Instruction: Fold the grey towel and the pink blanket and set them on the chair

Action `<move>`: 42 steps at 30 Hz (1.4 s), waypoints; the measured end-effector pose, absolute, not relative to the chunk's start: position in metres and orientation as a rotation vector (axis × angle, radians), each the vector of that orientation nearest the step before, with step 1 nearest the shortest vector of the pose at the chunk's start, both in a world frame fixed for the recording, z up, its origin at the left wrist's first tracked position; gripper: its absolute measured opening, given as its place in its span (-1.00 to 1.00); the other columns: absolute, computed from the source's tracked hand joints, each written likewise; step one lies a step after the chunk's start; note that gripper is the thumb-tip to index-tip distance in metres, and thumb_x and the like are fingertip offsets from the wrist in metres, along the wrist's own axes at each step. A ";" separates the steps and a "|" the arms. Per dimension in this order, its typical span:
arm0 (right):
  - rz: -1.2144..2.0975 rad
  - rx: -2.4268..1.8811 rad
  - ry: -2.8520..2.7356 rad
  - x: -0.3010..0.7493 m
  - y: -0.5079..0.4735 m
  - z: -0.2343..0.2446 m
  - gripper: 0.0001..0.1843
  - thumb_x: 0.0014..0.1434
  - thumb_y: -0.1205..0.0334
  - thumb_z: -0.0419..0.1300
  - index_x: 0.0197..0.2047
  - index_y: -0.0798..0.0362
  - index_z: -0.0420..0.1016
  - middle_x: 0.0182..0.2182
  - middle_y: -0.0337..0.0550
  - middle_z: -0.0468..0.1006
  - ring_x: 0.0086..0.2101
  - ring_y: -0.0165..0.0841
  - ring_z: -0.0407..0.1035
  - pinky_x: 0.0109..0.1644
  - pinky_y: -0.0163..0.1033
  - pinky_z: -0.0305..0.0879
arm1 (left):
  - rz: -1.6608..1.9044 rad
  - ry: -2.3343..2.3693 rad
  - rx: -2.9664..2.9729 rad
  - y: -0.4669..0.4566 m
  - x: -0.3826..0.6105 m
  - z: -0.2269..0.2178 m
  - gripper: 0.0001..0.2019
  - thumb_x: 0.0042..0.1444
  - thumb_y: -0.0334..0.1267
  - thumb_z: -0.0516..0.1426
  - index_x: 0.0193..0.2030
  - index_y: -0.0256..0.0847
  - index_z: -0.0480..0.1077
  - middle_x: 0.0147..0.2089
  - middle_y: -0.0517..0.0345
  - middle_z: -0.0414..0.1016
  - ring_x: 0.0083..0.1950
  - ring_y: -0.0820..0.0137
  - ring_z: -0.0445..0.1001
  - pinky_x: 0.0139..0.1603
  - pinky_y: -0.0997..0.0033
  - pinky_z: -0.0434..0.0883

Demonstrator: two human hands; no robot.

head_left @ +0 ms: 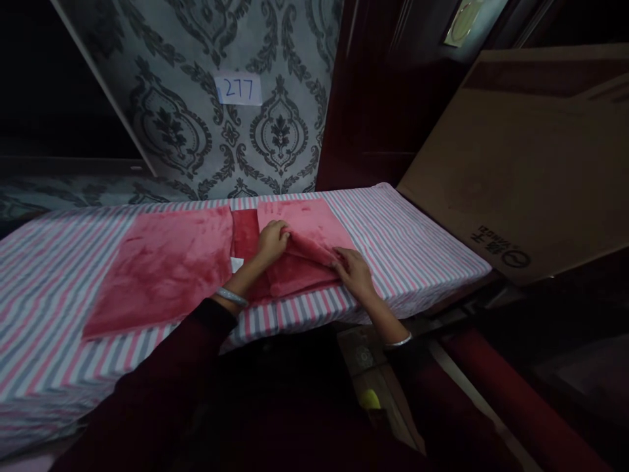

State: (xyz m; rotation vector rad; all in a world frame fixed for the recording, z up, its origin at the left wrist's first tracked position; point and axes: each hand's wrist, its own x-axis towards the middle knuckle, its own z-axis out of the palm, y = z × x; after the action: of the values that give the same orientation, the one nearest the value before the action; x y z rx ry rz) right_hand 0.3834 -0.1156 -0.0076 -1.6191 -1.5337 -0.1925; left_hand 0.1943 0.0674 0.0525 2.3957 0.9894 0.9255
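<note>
A plush red-pink cloth (pixel 167 262) lies on the striped sheet, with its left part flat and its right part folded over. My left hand (pixel 273 242) is closed on the edge of the folded flap, near the middle of the cloth. At the flap's right end my right hand (pixel 354 272) pinches the same edge. Between the two hands the edge is lifted, and a darker red layer shows beneath it. A small white label (pixel 236 264) shows beside my left wrist.
The striped sheet (pixel 407 242) covers a long table or bed. Beyond its right end a large cardboard box (pixel 531 157) leans. Patterned wallpaper (pixel 280 131) backs it, bearing a paper (pixel 239 88) marked 277. A dark screen (pixel 59 92) stands at upper left.
</note>
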 end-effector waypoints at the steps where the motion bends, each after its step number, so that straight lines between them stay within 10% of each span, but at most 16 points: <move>1: -0.188 -1.634 -1.533 0.385 -0.115 -0.010 -0.61 0.38 0.03 0.09 0.13 0.01 0.53 -0.01 0.02 0.62 -0.01 -0.07 0.45 0.14 0.08 0.37 | 0.918 0.970 2.431 0.066 0.189 0.054 -0.83 0.14 -0.42 0.08 -0.20 -0.18 0.48 -0.15 0.02 0.53 -0.03 0.20 0.47 0.08 0.20 0.41; 24: -0.480 -1.920 -1.653 0.428 -0.142 -0.021 -0.80 0.26 0.40 0.05 -0.14 0.01 0.45 -0.21 0.03 0.51 -0.14 -0.08 0.33 -0.01 -0.03 0.30 | 0.882 0.482 2.961 0.017 0.108 0.016 -0.77 0.33 -0.38 0.02 -0.06 -0.21 0.50 -0.04 -0.10 0.56 -0.04 0.20 0.54 -0.04 0.17 0.51; 42: -0.566 -2.043 -1.436 0.438 -0.154 -0.030 -0.81 0.29 0.33 0.02 -0.12 -0.02 0.44 -0.22 -0.03 0.48 -0.19 -0.15 0.37 -0.17 -0.12 0.28 | 1.069 0.381 2.917 0.008 0.106 -0.002 -0.76 0.33 -0.37 0.00 -0.06 -0.22 0.50 -0.08 -0.09 0.57 -0.08 0.23 0.56 -0.09 0.22 0.53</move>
State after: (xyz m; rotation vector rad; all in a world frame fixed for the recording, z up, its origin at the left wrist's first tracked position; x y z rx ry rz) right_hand 0.4383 -0.1539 -0.0296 -2.0427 -1.4356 -0.5665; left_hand 0.1055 0.0075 -0.0023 2.9166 0.3807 1.0694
